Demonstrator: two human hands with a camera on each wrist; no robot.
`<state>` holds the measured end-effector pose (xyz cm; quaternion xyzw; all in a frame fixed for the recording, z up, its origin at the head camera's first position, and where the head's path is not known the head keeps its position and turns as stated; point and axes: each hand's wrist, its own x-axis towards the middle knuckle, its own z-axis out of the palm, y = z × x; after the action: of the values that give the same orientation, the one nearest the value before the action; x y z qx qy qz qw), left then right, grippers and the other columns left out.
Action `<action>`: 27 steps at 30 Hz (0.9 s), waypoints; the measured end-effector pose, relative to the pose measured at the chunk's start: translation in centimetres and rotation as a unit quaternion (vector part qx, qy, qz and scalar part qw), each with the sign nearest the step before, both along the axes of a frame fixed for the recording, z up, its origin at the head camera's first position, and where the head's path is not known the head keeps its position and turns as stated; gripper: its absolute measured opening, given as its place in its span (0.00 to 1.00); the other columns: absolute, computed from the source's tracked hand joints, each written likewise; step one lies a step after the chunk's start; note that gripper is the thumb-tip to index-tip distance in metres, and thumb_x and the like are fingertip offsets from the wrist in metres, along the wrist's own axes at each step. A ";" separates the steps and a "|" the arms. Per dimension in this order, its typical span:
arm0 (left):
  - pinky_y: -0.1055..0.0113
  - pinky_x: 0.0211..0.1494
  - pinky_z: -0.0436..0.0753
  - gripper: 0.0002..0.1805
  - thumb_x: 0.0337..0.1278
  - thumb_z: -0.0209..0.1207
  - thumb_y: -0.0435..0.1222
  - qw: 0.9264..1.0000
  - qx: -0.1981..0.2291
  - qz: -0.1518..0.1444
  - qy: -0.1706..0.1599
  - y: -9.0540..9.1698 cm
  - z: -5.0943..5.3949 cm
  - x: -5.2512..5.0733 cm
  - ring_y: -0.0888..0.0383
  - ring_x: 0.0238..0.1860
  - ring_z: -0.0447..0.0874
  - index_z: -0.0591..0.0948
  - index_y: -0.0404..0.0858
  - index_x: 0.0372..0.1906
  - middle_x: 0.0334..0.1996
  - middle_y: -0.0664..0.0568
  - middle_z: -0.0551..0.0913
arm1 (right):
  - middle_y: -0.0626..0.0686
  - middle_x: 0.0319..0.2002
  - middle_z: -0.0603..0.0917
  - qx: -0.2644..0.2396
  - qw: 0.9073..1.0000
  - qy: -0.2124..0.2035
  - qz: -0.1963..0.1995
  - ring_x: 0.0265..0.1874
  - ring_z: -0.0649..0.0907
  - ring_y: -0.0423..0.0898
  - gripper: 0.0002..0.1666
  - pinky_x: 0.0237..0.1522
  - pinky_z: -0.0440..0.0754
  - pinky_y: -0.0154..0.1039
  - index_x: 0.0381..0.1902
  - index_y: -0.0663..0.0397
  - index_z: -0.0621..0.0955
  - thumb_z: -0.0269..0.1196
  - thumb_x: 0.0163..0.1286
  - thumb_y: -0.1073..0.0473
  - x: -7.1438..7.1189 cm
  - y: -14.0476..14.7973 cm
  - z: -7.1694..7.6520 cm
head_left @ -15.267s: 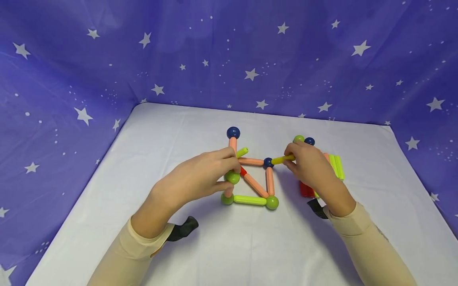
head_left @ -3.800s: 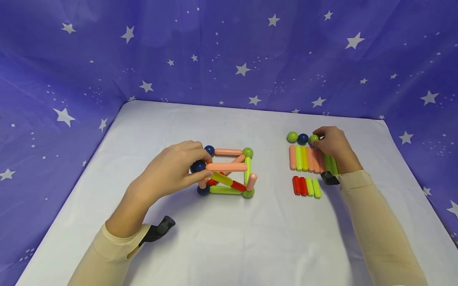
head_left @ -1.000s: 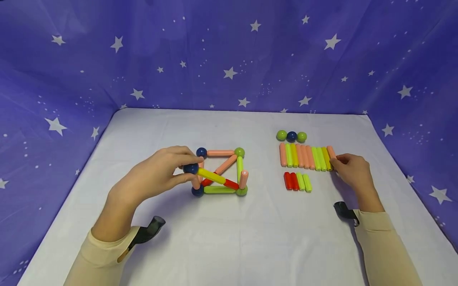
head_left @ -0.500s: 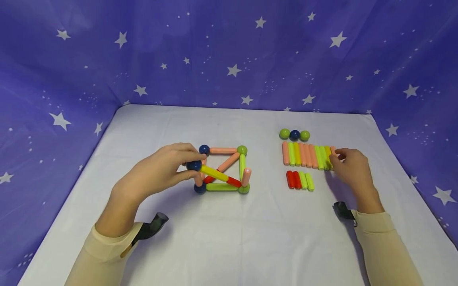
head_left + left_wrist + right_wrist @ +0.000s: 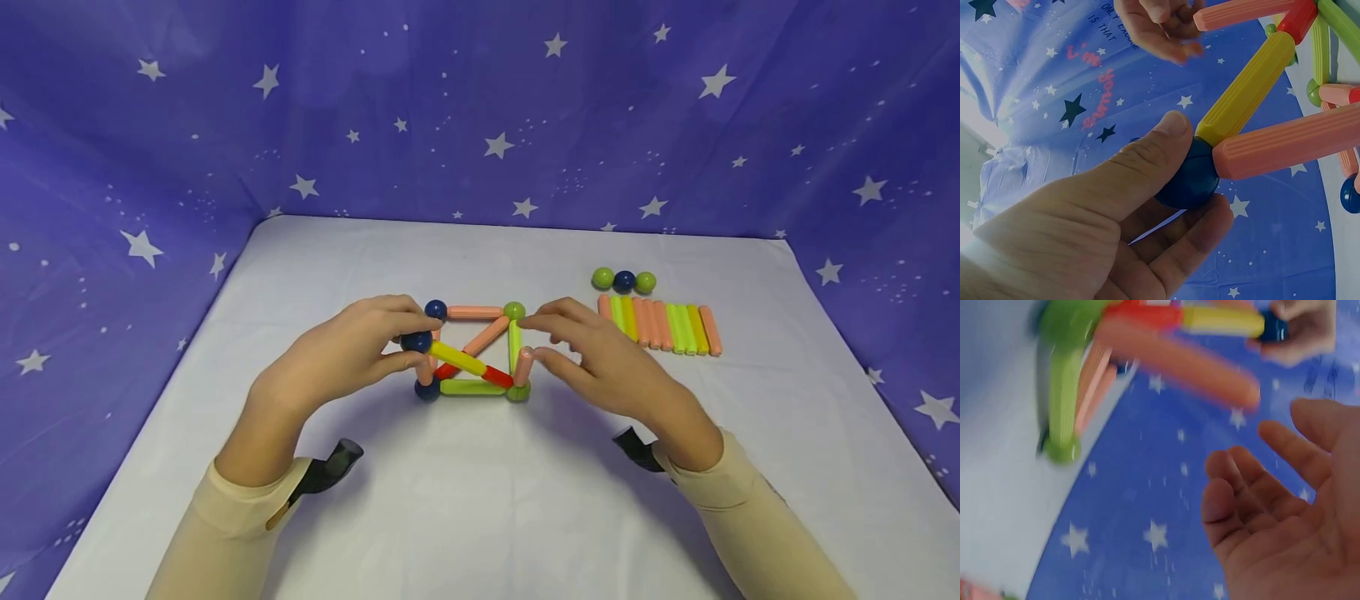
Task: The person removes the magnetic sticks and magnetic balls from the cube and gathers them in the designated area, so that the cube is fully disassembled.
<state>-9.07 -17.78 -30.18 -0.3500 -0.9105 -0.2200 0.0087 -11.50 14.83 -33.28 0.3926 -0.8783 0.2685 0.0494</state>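
A frame of magnetic rods and balls stands on the white cloth, with navy balls at its left corners and green balls at its right ones. My left hand (image 5: pixel 333 354) pinches a raised navy ball (image 5: pixel 416 342) between thumb and fingers. From that ball a yellow rod (image 5: pixel 459 357) and a short red rod (image 5: pixel 497 377) slope down to the near right green ball (image 5: pixel 518 392). A pink rod (image 5: pixel 523 367) stands up from that green ball, its top end free. My right hand (image 5: pixel 611 367) hovers beside this rod, fingers loosely spread and holding nothing, as the right wrist view shows.
At right, long pink, green and yellow rods (image 5: pixel 657 325) lie in a row, partly behind my right hand. Two green balls and a navy ball (image 5: pixel 624 282) sit behind the row. A purple star-patterned curtain (image 5: pixel 495 108) rises behind the table (image 5: pixel 480 500).
My right hand has left the row's right end, where a pink rod lies, and moved left to the frame. The short rods are now hidden. My left hand keeps its pinch on the navy ball.
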 end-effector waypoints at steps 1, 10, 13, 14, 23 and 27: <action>0.61 0.49 0.80 0.22 0.52 0.71 0.36 1.000 0.001 0.000 -0.001 0.1 0.0 0.0 0.61 0.44 0.77 0.83 0.40 0.55 0.45 0.58 0.80 | 0.45 0.57 0.74 0.014 1.000 -0.003 0.012 0.43 0.78 0.40 0.21 0.37 0.79 0.38 0.63 0.41 0.76 0.58 0.74 0.51 0.1 -0.7 -0.1; 0.62 0.50 0.79 0.21 0.52 0.70 0.35 1.000 0.007 -0.007 -0.005 0.5 0.2 -0.4 0.60 0.45 0.78 0.83 0.39 0.53 0.44 0.57 0.80 | 0.44 0.39 0.79 0.023 0.999 0.027 0.006 0.34 0.77 0.41 0.08 0.34 0.78 0.35 0.43 0.51 0.82 0.66 0.66 0.62 0.2 -0.5 -1.6; 0.62 0.50 0.79 0.21 0.52 0.71 0.34 1.000 0.007 -0.008 -0.005 0.6 0.2 -0.4 0.60 0.46 0.78 0.83 0.38 0.53 0.44 0.57 0.80 | 0.42 0.36 0.79 0.029 0.999 0.013 -0.004 0.31 0.76 0.38 0.08 0.30 0.77 0.32 0.40 0.49 0.84 0.69 0.63 0.62 0.6 0.8 -2.0; 0.62 0.50 0.79 0.21 0.52 0.70 0.34 1.000 0.006 -0.007 -0.006 0.6 0.2 -0.4 0.60 0.46 0.78 0.83 0.38 0.53 0.44 0.57 0.80 | 0.41 0.35 0.78 0.032 0.999 0.008 -0.004 0.30 0.75 0.37 0.08 0.29 0.77 0.32 0.40 0.49 0.85 0.70 0.63 0.62 0.8 1.2 -2.1; 0.62 0.48 0.80 0.23 0.52 0.71 0.35 1.000 0.003 0.002 -0.007 0.2 0.0 -0.1 0.60 0.45 0.78 0.82 0.39 0.56 0.45 0.57 0.80 | 0.40 0.29 0.78 0.025 0.999 -0.021 0.043 0.26 0.76 0.33 0.07 0.27 0.76 0.29 0.34 0.48 0.88 0.74 0.56 0.62 0.7 2.4 -2.7; 0.62 0.48 0.79 0.23 0.52 0.71 0.36 1.000 0.005 0.001 -0.004 0.0 0.0 -0.1 0.60 0.45 0.78 0.82 0.39 0.56 0.45 0.57 0.80 | 0.39 0.30 0.80 0.040 0.998 -0.042 0.016 0.28 0.76 0.34 0.07 0.29 0.77 0.31 0.34 0.46 0.88 0.74 0.56 0.62 0.3 2.8 -2.6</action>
<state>-9.14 -17.73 -30.21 -0.3482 -0.9098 -0.2259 0.0072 -11.22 17.66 -35.93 0.3966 -0.8832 0.2503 -0.0078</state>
